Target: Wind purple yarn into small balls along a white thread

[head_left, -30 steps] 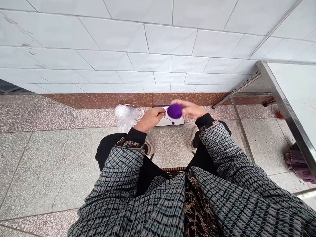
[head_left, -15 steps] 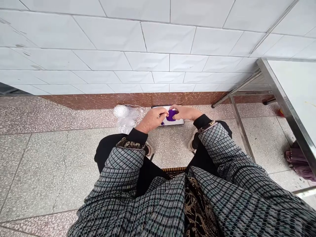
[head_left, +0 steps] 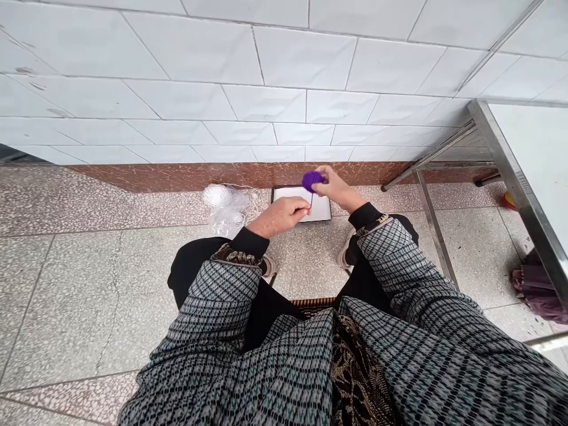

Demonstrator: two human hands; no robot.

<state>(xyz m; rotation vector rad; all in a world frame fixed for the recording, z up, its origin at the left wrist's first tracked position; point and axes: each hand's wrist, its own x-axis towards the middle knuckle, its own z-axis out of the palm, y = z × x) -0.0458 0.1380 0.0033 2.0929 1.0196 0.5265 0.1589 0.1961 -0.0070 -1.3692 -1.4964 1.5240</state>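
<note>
A small ball of purple yarn [head_left: 312, 181] is gripped in my right hand [head_left: 332, 187], fingers and thumb around its right side. From the ball a purple strand [head_left: 311, 201] runs down to my left hand [head_left: 286, 214], which pinches it between thumb and fingers. Both hands are above a shallow white tray with a dark rim [head_left: 330, 207] that lies on the floor by the wall. My left hand hides the tray's lower left part.
Left of the tray, a ball of white yarn [head_left: 216, 196] and a clear plastic bag [head_left: 226, 220] lie on the floor. A metal-framed table [head_left: 510, 171] stands at the right, with dark purple cloth [head_left: 535, 287] below it. The tiled wall [head_left: 284, 106] rises right behind the tray.
My right hand has lifted the purple yarn ball up toward the wall, away from my left hand. A strand now stretches between them. My left hand has moved slightly to the right.
</note>
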